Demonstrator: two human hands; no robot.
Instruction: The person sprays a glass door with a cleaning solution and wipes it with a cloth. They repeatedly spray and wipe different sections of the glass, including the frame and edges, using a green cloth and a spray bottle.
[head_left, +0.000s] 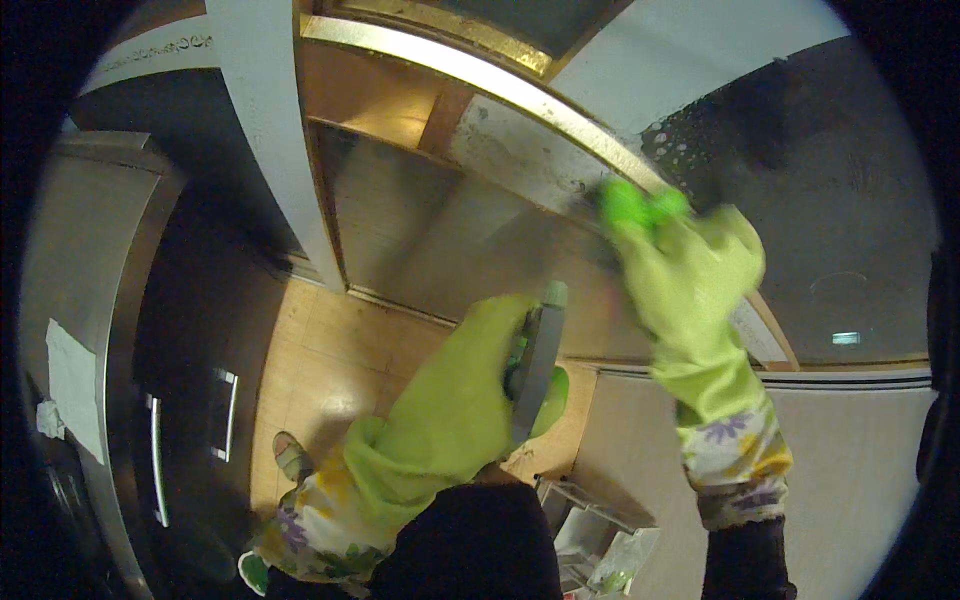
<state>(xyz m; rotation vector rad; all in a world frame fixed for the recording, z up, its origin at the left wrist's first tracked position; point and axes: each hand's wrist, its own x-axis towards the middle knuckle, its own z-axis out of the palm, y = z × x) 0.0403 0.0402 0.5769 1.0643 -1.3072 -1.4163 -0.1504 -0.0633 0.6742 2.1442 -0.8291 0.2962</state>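
Observation:
Both hands wear light-green rubber gloves with brighter green fingers and floral cuffs. My left hand (450, 390) grips a flat grey object (538, 367) with a pale green end, held upright. Its bright green fingers show on the far side of it; its exact kind is unclear. Further up and to the right, my right hand (686, 262) has its fingertips at the brass-coloured metal frame rail (510, 90), beside a dark glass pane (840, 210). The right hand is blurred, and whether anything is pinched under its fingers is hidden. White spots and smears mark the pane near it.
A white door post (262, 127) stands left of the glazed panel (450, 240). Dark cabinet fronts with metal handles (156, 457) line the left. Below are a wood-look floor (322, 360), a slippered foot (291, 456), a small rack (600, 532) and a pale panel (750, 480).

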